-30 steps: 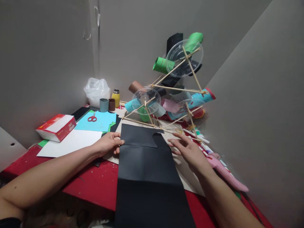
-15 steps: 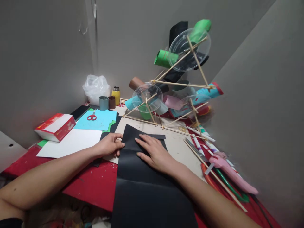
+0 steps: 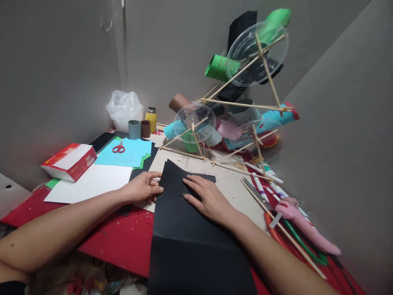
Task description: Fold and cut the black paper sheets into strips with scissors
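A long sheet of black paper [image 3: 196, 246] lies across the table and hangs past its front edge, with a crease running across its lower part. At its left edge, my left hand [image 3: 144, 187] is closed, thumb and fingers pinching the paper. My right hand [image 3: 208, 198] rests on top of the sheet with fingers stretched out and somewhat apart, pressing it down. Behind the hands, a narrow strip of black paper [image 3: 210, 178] sticks out at the far right of the sheet.
Wheel models of clear lids and wooden sticks [image 3: 193, 123] stand behind. Red scissors [image 3: 118, 148] lie on blue paper [image 3: 102, 157], near a tissue box [image 3: 73, 162] and white paper [image 3: 89, 186]. A pink glue gun [image 3: 310, 225] lies at right. Cups and a yellow bottle [image 3: 151, 120] stand at back left.
The camera view has shifted slightly, so the models appear farther right and higher. The crease under my right hand looks flatter. Both hands keep their places on the paper.
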Available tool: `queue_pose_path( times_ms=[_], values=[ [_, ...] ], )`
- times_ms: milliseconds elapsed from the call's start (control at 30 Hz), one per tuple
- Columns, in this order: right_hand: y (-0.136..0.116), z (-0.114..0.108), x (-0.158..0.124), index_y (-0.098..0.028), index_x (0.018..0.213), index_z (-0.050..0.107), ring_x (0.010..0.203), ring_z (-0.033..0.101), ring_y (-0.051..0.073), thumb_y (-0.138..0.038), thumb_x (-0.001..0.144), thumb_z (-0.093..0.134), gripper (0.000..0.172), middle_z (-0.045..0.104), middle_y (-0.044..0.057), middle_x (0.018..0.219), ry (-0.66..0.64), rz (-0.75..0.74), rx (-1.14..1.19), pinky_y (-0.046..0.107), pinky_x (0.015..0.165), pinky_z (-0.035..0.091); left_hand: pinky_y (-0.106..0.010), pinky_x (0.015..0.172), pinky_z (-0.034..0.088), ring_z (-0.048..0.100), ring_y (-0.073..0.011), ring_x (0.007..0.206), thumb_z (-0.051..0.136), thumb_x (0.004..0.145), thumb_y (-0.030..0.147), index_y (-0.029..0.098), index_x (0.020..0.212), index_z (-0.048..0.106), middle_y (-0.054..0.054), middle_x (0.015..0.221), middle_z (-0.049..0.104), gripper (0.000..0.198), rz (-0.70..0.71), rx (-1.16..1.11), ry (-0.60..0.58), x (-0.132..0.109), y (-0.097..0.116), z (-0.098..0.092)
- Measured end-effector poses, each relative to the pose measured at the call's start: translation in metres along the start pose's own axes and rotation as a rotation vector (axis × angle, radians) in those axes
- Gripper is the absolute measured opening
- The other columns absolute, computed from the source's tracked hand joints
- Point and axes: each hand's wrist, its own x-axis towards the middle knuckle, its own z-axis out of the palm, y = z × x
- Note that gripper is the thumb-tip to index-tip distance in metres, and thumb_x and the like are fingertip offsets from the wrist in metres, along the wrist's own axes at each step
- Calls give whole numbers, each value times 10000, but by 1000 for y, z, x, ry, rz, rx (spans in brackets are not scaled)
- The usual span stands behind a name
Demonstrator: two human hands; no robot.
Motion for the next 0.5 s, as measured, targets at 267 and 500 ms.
queue_pose_path(
  times_ms=[267,500],
  values=[
    [6,-12,-3,-128,1291,564,1240,484,303,-418,897,515,492,542,168,1340,-10,54,-55,464,1009,410,-206,444,441,521,-106,462,639,764,208,166,1368,409,94,513,460,648,32,0,-5,2,-7,-3],
    [4,-23,-6,-112,1259,594,1173,551,305,-390,871,535,481,583,185,1289,-74,17,-30,435,982,446,-204,443,437,519,-100,468,641,756,225,158,1277,505,68,553,508,542,77,17,-52,-2,-2,-2]
  ],
)
